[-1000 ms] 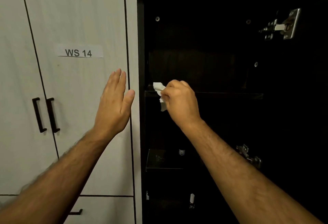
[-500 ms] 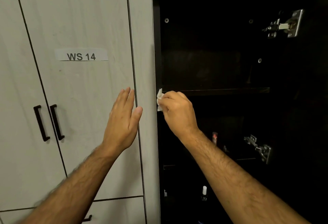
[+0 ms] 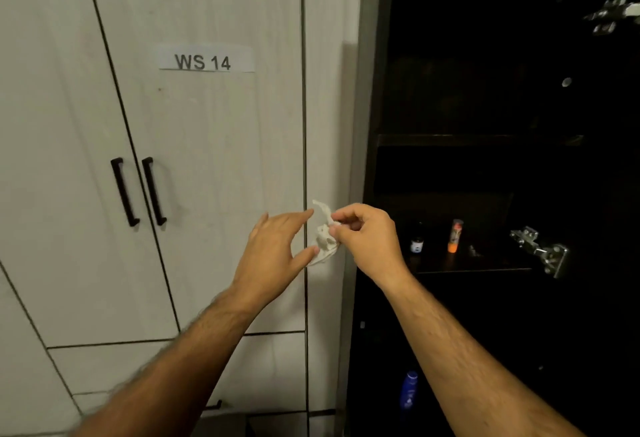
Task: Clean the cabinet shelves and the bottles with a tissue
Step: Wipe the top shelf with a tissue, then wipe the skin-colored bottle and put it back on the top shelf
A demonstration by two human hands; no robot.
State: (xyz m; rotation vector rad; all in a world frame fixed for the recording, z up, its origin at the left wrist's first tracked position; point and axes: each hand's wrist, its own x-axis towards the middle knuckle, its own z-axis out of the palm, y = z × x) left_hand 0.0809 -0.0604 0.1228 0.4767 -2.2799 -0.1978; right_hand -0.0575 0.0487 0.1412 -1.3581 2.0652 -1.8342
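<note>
— Both hands have come away from the upper shelf (image 3: 478,140) since a moment ago; why is the tissue (image 3: 323,240) out in front of the closed door's (image 3: 207,159) right edge?

— Likely to refold it to a clean face; the right hand (image 3: 367,239) pinches its crumpled top, while the left hand (image 3: 277,253) sits spread, fingertip and thumb just touching it.

— And the bottles?

— Two small ones (image 3: 417,240) (image 3: 455,235) stand on the middle shelf (image 3: 467,268), a blue one (image 3: 408,391) lower down — none held.
</note>
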